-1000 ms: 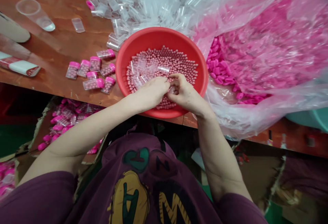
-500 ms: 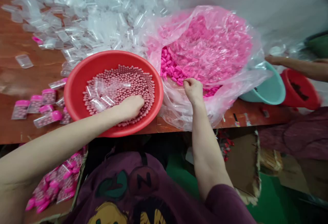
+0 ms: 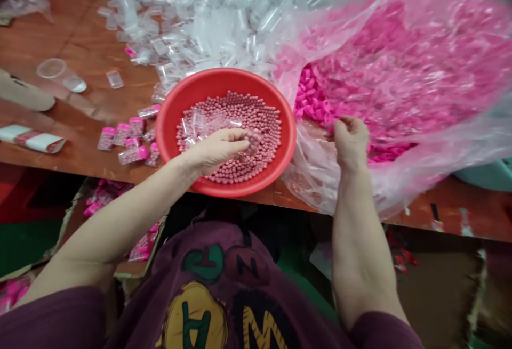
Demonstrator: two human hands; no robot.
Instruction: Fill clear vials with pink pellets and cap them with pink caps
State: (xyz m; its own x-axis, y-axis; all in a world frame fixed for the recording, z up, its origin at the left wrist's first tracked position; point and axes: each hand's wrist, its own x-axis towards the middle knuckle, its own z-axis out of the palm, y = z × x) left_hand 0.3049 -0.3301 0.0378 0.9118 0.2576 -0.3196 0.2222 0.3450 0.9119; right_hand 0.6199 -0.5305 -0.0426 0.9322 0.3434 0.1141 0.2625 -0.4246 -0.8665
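Observation:
My left hand (image 3: 222, 150) is over the red basin (image 3: 226, 189), closed around a small clear container (image 3: 253, 141) that looks full of pink beads. Below it, a heap of pink beads (image 3: 260, 117) covers the basin's bottom, with several empty clear containers (image 3: 198, 124) lying on the beads. To the right, my right hand (image 3: 351, 141) has its fingers pinched together at the edge of a pile of bright pink caps (image 3: 314, 98). A pink cap (image 3: 331, 126) shows at its fingertips, partly hidden. The caps spill from a large pink plastic bag (image 3: 400, 173).
Empty clear containers (image 3: 216, 24) are heaped behind the basin. Filled, pink-capped containers (image 3: 132, 155) lie on the brown table (image 3: 86, 152) left of it. A clear cup (image 3: 54, 68) lies farther left. Below the table edge stands a cardboard box (image 3: 72, 216) with more filled containers.
My left hand has lifted from the beads, bringing up the filled container. My right hand stays by the caps, now with a cap at its fingertips. The view has swung left.

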